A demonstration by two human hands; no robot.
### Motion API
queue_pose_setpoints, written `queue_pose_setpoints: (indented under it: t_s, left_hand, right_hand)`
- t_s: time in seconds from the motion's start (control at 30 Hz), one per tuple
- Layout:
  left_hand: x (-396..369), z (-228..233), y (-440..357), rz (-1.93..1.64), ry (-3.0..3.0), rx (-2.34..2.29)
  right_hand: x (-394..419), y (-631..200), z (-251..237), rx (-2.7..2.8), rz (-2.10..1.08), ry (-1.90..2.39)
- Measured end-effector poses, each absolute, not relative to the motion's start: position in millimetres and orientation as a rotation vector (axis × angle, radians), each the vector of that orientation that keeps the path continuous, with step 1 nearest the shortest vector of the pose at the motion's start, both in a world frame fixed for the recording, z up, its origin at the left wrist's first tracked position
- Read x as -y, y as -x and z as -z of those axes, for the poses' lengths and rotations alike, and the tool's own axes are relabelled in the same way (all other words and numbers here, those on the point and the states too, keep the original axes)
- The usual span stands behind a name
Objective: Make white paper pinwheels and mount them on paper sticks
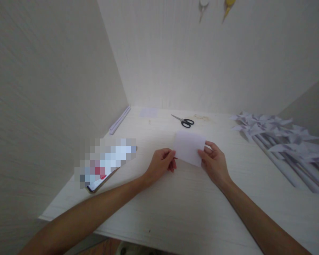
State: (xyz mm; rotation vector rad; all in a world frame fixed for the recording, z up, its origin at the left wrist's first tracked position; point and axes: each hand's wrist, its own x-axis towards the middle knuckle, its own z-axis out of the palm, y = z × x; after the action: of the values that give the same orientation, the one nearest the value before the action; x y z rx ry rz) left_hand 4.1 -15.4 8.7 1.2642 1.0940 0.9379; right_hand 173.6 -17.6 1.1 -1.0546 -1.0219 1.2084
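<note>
A small sheet of paper (189, 146) is held between two bare hands over a white table (159, 209), a little right of centre. The paper is pale, faintly lilac white, plain and roughly square, with straight edges and a smooth, nearly flat face. It sits slightly askew, its near edge sloping down to the right. Whether its far edge rests on the table cannot be told.

The left hand (161, 162) pinches the near left corner, thumb on top and fingers curled under. The right hand (215, 162) grips the right edge, thumb on the face, some fingers spread loosely behind.

Beyond the paper lie black-handled scissors (183, 120), blades pointing left. Near the back edge is another pale sheet (149, 112). To the left, a phone (111, 165) with a blurred-out screen lies near a slim paper roll (119, 121). At right, white pinwheels (289, 148) on paper sticks are piled together.
</note>
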Motion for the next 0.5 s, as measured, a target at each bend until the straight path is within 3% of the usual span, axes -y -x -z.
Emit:
queue_pose_setpoints:
  t_s: [0.2,0.5]
  left_hand:
    - [13,-8,0,-0.879,-1.329,-1.003]
    - [2,-11,13,-0.672,-1.257,-0.817]
  right_hand:
    - [18,-178,-9,0.91,-1.235,1.032]
    - [25,-179,-23,1.126,-1.579,0.881]
